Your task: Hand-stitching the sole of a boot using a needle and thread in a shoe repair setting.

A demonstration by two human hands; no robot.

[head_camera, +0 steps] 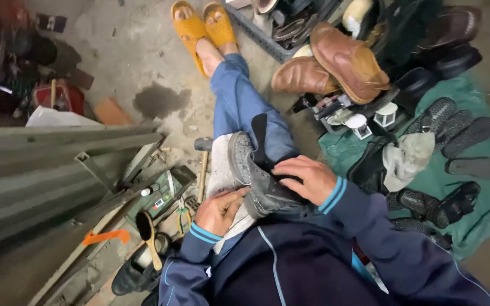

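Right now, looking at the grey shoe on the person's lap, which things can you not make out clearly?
Head view only:
- Worn grey leather shoe: its inside and far side are hidden by the right hand.
- Left hand: its fingertips are tucked under the shoe's sole; any tool there is unseen.
- Wooden-handled hammer: partly behind the white cloth.
- Dark items, top left: blurred.

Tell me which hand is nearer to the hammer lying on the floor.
Left. The left hand grips the near end of the grey shoe, just right of the hammer. The right hand rests on the shoe's far side, farther away.
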